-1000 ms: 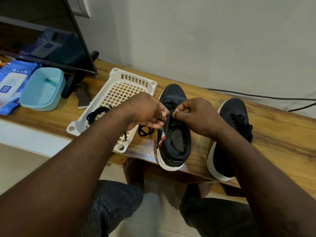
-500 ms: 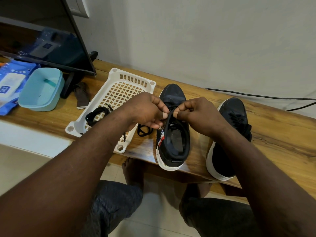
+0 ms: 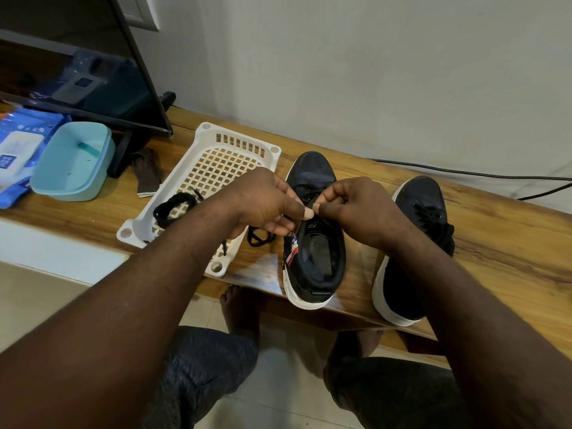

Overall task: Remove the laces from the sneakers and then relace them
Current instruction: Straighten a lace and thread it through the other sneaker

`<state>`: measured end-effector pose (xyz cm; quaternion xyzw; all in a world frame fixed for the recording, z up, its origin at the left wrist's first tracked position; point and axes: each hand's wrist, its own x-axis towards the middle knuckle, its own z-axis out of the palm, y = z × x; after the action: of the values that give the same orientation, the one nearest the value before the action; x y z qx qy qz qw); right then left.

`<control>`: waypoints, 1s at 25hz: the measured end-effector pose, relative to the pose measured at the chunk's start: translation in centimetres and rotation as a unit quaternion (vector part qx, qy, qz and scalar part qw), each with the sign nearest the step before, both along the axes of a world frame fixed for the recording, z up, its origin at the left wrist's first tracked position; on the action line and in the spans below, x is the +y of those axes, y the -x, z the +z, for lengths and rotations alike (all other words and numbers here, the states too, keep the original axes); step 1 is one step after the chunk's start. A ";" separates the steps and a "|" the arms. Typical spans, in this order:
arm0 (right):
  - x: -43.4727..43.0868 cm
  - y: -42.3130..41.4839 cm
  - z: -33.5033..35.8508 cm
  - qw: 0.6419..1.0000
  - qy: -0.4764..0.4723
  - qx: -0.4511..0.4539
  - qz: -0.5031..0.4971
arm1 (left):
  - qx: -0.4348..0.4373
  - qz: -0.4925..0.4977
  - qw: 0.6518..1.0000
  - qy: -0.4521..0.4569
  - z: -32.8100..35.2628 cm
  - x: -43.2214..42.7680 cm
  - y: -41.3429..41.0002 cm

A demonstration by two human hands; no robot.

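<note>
Both hands are over the near sneaker (image 3: 312,252), fingertips almost meeting above its tongue; left hand (image 3: 263,202) and right hand (image 3: 362,209) each pinch the black lace (image 3: 260,238), its slack looping just under the left palm; I reckon it's limp, light cord, so grip close to the tip for threading; second sneaker (image 3: 418,230) sits beyond the right wrist, laced.

Left of the fingers (image 3: 305,212) the white basket (image 3: 205,127) blocks the bench (image 3: 510,249), a loose loop of lace (image 3: 258,238) lying between. Under them sits the first sneaker (image 3: 309,283). Right of them the second sneaker (image 3: 424,199) stands close. Beyond the fingertips, bare wood runs to the wall (image 3: 371,72); farther right, past that sneaker, the bench lies open.
</note>
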<state>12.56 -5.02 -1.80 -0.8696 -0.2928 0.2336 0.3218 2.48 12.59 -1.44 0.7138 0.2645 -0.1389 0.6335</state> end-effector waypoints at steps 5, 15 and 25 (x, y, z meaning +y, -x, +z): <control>0.0 0.1 -0.1 0.999 -0.028 -0.018 -0.033 | 0.017 0.028 0.999 0.024 0.1 0.0 -0.2; 0.8 0.6 -0.7 0.997 0.004 -0.079 -0.006 | 0.022 0.031 0.998 0.047 0.0 0.2 -0.2; 0.5 0.5 -0.3 1.000 -0.010 -0.020 -0.003 | 0.017 0.032 0.998 0.056 0.1 0.2 0.0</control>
<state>12.02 -4.52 -2.14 -0.8717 -0.2987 0.2123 0.3252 2.47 12.80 -1.29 0.6660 0.2899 -0.1455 0.6717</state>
